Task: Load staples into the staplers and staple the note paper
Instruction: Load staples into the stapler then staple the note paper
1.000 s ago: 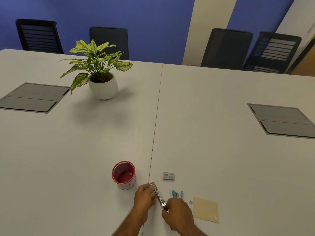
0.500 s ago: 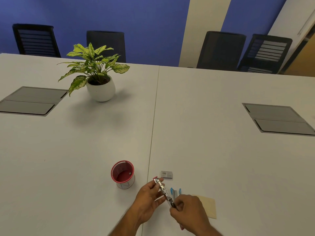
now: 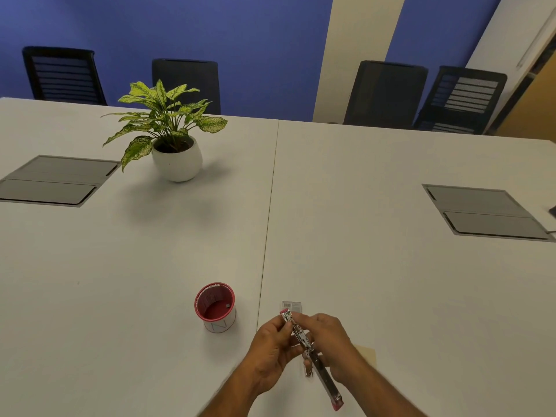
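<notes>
Two hands hold an opened stapler [image 3: 304, 338] above a white table [image 3: 361, 251]. Left hand [image 3: 272, 347] curls its fingers around the pink-tipped front end; right hand [image 3: 329, 341] pinches the middle. Its long arm hangs out toward the viewer. Behind sits a staple box [image 3: 291, 306] with a barcode, unreadable. Note paper [image 3: 367, 355] peeks from under the right wrist. A red cup [image 3: 215, 307] stands left.

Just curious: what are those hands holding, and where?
An opened stapler: left hand grips near its far end, right hand its middle.
</notes>
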